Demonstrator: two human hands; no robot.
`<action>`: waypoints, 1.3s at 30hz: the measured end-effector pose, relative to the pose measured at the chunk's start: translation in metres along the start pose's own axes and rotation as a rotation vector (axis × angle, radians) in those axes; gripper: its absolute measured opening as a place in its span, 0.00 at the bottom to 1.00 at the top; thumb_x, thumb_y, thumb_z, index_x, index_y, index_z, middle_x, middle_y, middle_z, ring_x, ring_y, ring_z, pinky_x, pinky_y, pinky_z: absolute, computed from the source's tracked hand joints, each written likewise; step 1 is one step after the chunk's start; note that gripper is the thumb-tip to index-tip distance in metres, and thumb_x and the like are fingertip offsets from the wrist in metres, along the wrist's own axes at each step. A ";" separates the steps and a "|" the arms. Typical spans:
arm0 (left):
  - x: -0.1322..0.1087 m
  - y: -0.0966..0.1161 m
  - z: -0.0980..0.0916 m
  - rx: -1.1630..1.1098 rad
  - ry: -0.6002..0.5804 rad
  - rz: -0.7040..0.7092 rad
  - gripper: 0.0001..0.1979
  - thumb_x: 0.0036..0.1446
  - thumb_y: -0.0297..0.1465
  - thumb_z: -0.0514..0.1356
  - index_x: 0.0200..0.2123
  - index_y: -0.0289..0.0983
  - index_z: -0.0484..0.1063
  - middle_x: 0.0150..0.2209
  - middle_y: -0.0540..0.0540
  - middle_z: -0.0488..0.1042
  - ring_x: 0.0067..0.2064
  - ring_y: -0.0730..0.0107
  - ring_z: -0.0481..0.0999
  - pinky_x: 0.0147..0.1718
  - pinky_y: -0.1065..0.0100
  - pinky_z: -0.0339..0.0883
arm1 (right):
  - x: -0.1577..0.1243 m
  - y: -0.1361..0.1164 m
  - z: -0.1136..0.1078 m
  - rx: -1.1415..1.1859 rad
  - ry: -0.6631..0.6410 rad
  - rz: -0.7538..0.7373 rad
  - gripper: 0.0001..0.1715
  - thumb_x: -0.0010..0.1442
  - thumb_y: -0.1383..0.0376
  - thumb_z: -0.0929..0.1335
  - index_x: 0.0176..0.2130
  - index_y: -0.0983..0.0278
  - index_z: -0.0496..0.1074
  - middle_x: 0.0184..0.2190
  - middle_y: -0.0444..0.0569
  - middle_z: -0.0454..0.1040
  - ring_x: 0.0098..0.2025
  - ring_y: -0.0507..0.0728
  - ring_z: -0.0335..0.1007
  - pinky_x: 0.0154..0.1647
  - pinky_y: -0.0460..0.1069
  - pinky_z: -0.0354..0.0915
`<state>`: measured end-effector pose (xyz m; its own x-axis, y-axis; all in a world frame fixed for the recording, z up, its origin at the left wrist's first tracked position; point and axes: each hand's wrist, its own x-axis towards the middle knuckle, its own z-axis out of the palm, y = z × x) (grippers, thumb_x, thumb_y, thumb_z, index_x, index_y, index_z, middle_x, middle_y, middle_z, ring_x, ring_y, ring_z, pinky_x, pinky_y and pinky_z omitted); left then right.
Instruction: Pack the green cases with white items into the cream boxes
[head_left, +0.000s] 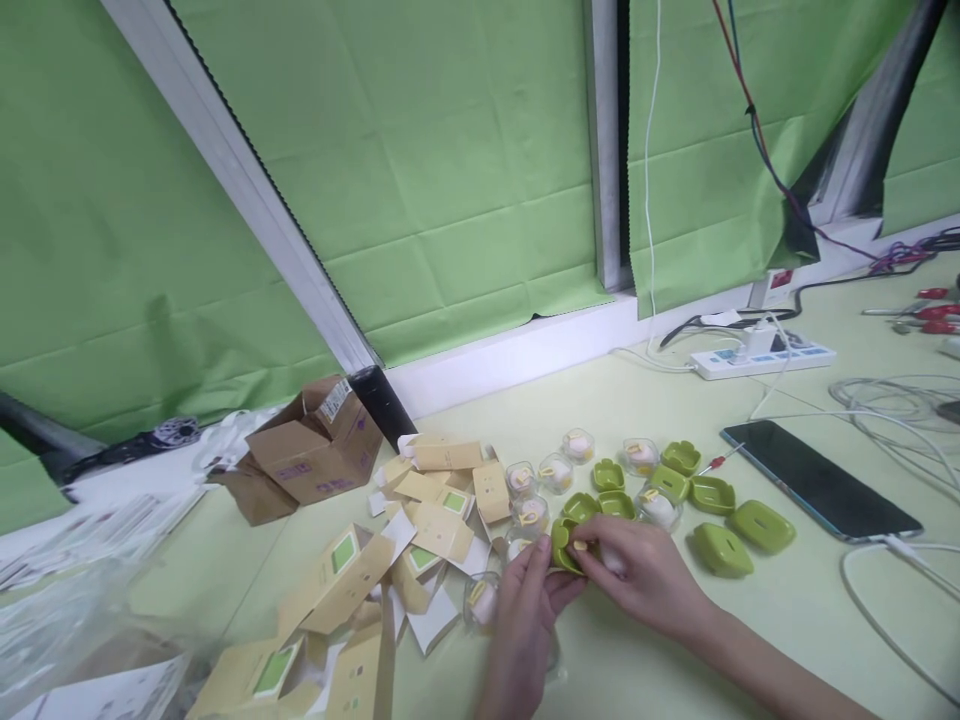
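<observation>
Left hand: fingers grasping a small olive-green, wavy-rimmed plastic cup, held just above the pale green surface. Right hand: fingertips bunched at that cup's opening; can't tell if they grip its wall or something small inside. Clear, rounded plastic containers with pale pink contents sit nearby, tan printed cardboard boxes piled left, black-screened smartphone off right, cable plugged in.

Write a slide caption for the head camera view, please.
The left hand holds a green container, the right hand touching it, between cardboard boxes and a phone.
</observation>
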<state>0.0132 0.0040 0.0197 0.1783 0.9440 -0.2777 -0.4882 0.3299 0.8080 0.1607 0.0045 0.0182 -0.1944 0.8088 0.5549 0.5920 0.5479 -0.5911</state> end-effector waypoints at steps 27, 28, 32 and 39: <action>0.010 0.011 -0.008 0.448 -0.129 0.306 0.09 0.32 0.21 0.62 0.21 0.36 0.65 0.21 0.53 0.65 0.26 0.74 0.64 0.27 0.74 0.59 | 0.006 -0.004 -0.014 0.435 -0.206 0.199 0.31 0.40 0.63 0.75 0.46 0.59 0.69 0.40 0.47 0.72 0.42 0.59 0.69 0.44 0.52 0.65; 0.009 0.012 -0.008 0.468 -0.123 0.326 0.09 0.32 0.21 0.61 0.20 0.36 0.65 0.21 0.53 0.64 0.26 0.74 0.63 0.27 0.74 0.58 | 0.005 -0.005 -0.013 0.431 -0.192 0.181 0.26 0.41 0.64 0.74 0.43 0.59 0.71 0.38 0.46 0.72 0.40 0.58 0.70 0.42 0.51 0.65; 0.011 0.017 -0.014 0.558 -0.122 0.387 0.08 0.34 0.20 0.59 0.19 0.37 0.64 0.21 0.54 0.61 0.25 0.74 0.61 0.26 0.75 0.56 | 0.005 -0.007 -0.012 0.395 -0.093 0.125 0.23 0.39 0.68 0.73 0.39 0.60 0.71 0.34 0.45 0.72 0.36 0.57 0.70 0.38 0.50 0.66; 0.001 0.009 -0.010 0.402 -0.202 0.424 0.27 0.37 0.25 0.67 0.45 0.40 0.67 0.43 0.43 0.70 0.43 0.61 0.69 0.40 0.66 0.63 | 0.007 -0.005 -0.014 0.544 -0.102 0.250 0.22 0.47 0.62 0.72 0.43 0.60 0.68 0.41 0.49 0.71 0.42 0.59 0.69 0.41 0.52 0.66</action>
<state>0.0009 0.0078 0.0215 0.2167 0.9589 0.1832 -0.1988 -0.1403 0.9699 0.1669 0.0046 0.0332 -0.1913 0.9289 0.3172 0.1497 0.3470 -0.9259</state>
